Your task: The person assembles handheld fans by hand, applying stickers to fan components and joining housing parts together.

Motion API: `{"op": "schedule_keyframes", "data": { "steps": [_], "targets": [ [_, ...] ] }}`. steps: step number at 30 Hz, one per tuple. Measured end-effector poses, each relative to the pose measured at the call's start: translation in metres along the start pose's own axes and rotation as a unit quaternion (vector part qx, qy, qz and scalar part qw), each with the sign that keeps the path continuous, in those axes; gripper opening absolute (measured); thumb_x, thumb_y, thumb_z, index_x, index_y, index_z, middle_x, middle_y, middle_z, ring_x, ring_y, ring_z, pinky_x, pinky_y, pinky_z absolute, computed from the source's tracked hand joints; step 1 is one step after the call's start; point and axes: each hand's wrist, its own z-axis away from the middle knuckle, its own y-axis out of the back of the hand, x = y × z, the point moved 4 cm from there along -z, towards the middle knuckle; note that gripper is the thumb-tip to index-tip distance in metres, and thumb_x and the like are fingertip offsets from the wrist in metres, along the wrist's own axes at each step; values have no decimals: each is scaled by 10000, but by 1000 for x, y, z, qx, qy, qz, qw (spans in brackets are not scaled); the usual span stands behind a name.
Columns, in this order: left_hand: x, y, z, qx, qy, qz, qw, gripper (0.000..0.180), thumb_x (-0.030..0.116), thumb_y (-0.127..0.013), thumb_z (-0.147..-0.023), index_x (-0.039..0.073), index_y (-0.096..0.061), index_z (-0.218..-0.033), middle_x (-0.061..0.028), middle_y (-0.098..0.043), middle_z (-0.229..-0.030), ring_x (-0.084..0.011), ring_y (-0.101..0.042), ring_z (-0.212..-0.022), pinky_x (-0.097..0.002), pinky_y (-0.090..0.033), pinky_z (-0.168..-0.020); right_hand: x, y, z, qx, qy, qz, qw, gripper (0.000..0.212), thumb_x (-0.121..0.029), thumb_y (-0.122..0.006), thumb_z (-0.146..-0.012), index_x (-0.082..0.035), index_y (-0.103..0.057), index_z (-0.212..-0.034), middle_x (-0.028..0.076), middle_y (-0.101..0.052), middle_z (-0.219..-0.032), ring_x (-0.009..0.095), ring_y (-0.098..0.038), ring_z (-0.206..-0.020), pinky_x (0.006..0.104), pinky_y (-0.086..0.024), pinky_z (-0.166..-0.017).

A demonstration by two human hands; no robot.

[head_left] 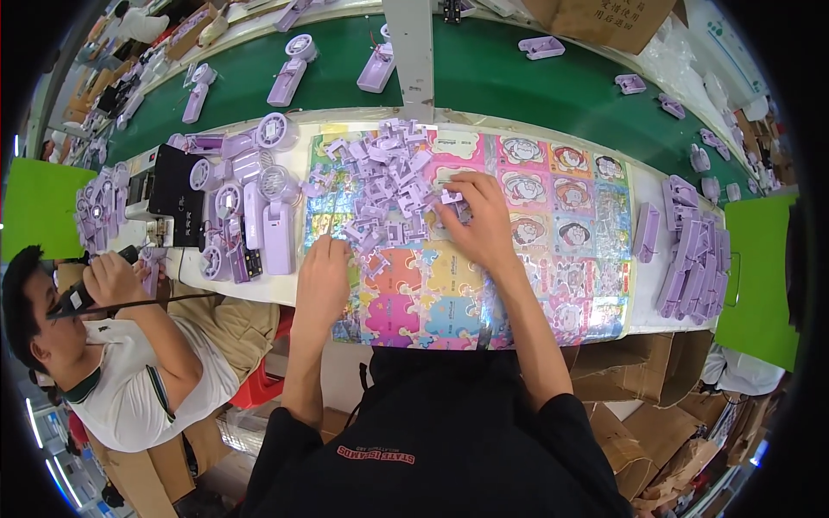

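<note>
Bench [259,289]: colourful puzzle mat [553,259] on top. Centre-left of mat: heap of small lilac plastic parts [389,186]. Right hand [482,220]: grip pinching a part at heap's edge. Left hand [324,274]: flat on mat, grip released.

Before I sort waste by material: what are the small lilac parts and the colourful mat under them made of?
The small lilac parts under the right hand look like moulded plastic: uniform colour, matte, crisp edges. The colourful mat seems a glossy printed sheet, probably laminated film or card, given its glare patches.
</note>
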Motion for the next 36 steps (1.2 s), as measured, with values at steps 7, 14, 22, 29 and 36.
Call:
{"op": "schedule_keyframes", "data": {
  "steps": [7, 14, 22, 29, 36],
  "targets": [
    [-33, 11, 26, 109, 212, 691, 682, 73, 83, -539, -1049, 26, -584, -1055, -46, -592, -939, -114, -543, -834, -221, -438, -723, 2, 0, 1, 0, 4, 6, 1000, 280, -140, -788, -769, -11, -688, -996, 114, -647, -1081, 316, -598, -1043, 406, -497, -891],
    [-37, -5, 8, 142, 181, 872, 432, 202, -74, -553, -911, -46, -597, -1106, -109, -589, -1030, -150, -532, -817, -231, -446, -703, -3, -2, -1, -2, 4, -5, 1000, 269, -132, -782, -774, -11, -684, -993, 109, -647, -1077, 310, -599, -1036, 403, -496, -887],
    [-48, 24, 39, 194, 301, 639, 680, 119, 90, -641, -929, -13, -658, -987, 37, -414, -674, -57, -361, -581, -211, -268, -535, -1, -1, 2, -4, -1, -8, 1000, 276, -126, -787, -772, -11, -679, -998, 115, -639, -1095, 309, -600, -1033, 407, -490, -884],
    [-41, 21, 69, 112, 319, 214, 917, 153, 107, -744, -877, 14, -672, -975, 51, -373, -570, -46, -341, -541, -267, -270, -501, 0, -1, 0, -13, 1, -8, 1000, 273, -121, -785, -770, -13, -680, -998, 115, -641, -1098, 315, -598, -1042, 416, -483, -898],
    [-22, 9, 56, 121, 306, 97, 939, 112, 105, -691, -914, 18, -634, -955, -83, -494, -573, -236, -497, -512, -385, -401, -528, -2, -1, -1, -8, -1, -13, 1000, 268, -114, -773, -772, -11, -677, -1000, 121, -640, -1099, 322, -593, -1055, 421, -477, -907]
  ]
}}
